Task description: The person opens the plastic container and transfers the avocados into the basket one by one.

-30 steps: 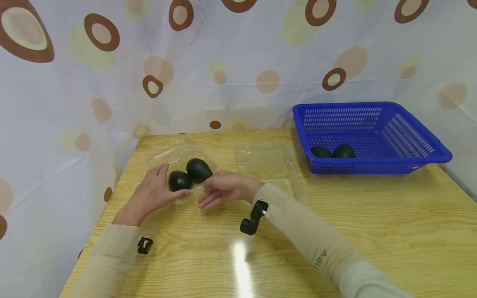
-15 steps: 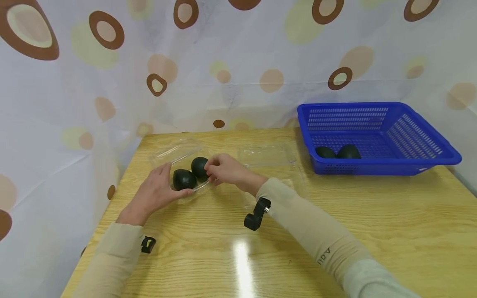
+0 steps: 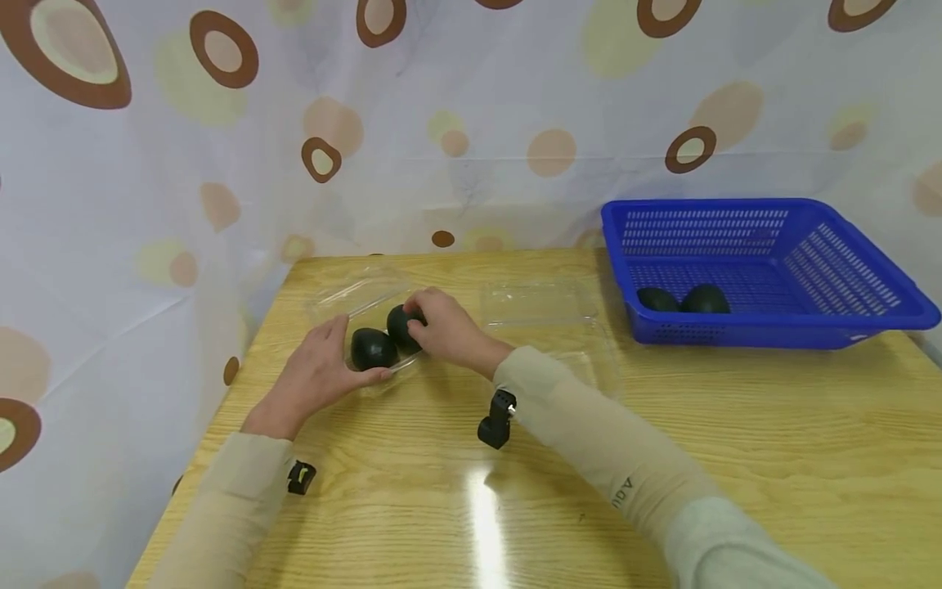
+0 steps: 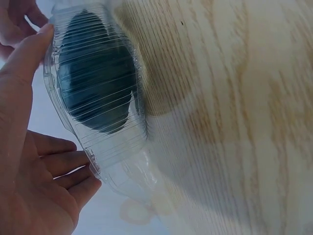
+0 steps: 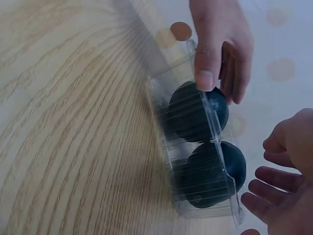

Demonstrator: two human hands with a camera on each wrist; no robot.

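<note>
My left hand (image 3: 312, 372) grips a clear plastic clamshell container (image 3: 358, 296) at its near left corner, thumb along the front rim and fingers at the side. The container's lid is folded back. Two dark green avocados lie side by side in it: a left avocado (image 3: 372, 350) and a right avocado (image 3: 400, 330), partly hidden by my right hand (image 3: 450, 331). That hand hovers over the right end of the container with loosely bent fingers. In the right wrist view, a small gap shows between its fingers (image 5: 264, 196) and the nearer avocado (image 5: 205, 174).
A second clear clamshell container (image 3: 540, 304) lies opened to the right. Beyond it, a blue perforated basket (image 3: 743, 330) stands at the back right, with two avocados (image 3: 705, 299) at its near left corner. A patterned curtain (image 3: 412, 188) rises behind the wooden table (image 3: 397, 483).
My right hand has risen from the container's front edge to over the right avocado, its fingers now bent. My left hand keeps its grip. The head view has turned slightly left.
</note>
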